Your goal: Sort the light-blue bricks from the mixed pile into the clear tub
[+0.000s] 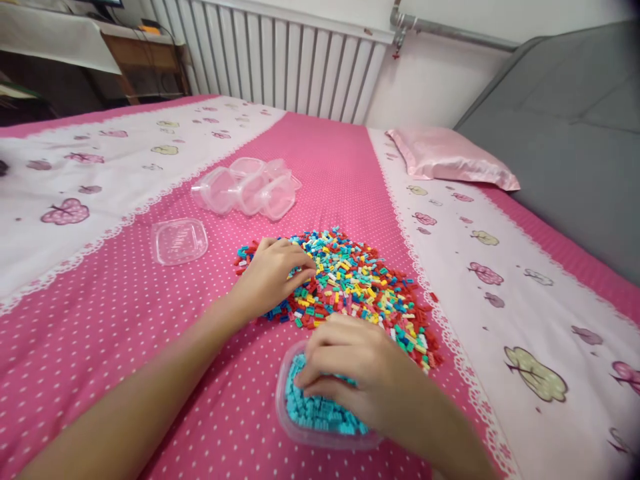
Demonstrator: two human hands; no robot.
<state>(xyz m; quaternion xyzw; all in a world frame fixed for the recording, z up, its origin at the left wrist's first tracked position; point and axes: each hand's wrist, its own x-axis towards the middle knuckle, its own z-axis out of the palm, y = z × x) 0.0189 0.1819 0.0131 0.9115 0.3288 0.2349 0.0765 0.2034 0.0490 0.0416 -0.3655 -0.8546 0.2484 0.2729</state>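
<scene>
A heap of small mixed-colour building bricks (350, 273) is spread over the pink dotted bedspread. My left hand (275, 273) rests at the heap's left side, fingers curled down among the bricks; whatever is between the fingertips is hidden. Nearer to me stands a clear plastic container (284, 413), well filled with light-blue bricks (320, 410). Over its right part hangs my right hand (350, 360), with thumb and fingers bent together just above the light-blue bricks. I cannot make out whether a brick is in that pinch.
A clear lid (180, 241) lies flat to the left of the heap. Behind it sit several clear empty containers (247, 190) in a cluster. A pink pillow (450, 159) lies at the far right by a grey headboard (565, 133). A white radiator (280, 60) lines the wall.
</scene>
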